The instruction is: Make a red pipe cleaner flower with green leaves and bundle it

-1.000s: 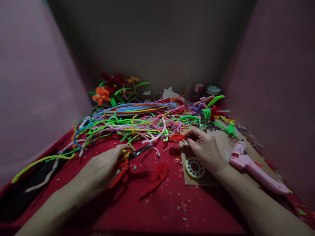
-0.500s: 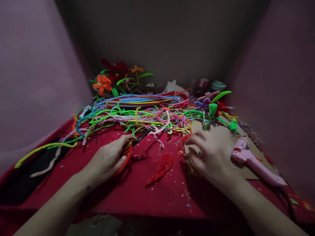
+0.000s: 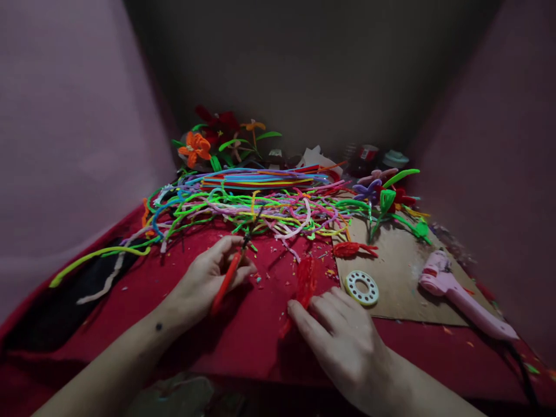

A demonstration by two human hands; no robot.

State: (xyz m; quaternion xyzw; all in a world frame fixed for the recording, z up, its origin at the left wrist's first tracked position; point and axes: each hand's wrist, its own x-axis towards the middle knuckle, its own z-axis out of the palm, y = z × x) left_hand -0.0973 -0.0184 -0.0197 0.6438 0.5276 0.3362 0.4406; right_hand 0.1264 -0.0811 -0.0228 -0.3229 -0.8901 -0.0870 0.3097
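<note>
Red cloth (image 3: 243, 347) spreads beneath a bare left hand (image 3: 204, 275) and right hand (image 3: 347, 330), held apart. The left grips orange-handled scissors (image 3: 226, 284), their dark blades (image 3: 247, 238) hard to make out against tangled, multicoloured fuzzy stems (image 3: 286, 204) ahead. The right has just left a red, fuzzy, petal-shaped piece (image 3: 348, 249), which lies beyond it on flat brown cardboard (image 3: 399, 304), and now pinches a looped red fuzzy bundle (image 3: 307, 278), so another piece is in hand. That hand hides the exact grip; both forearms (image 3: 117, 353) are cut off below.
</note>
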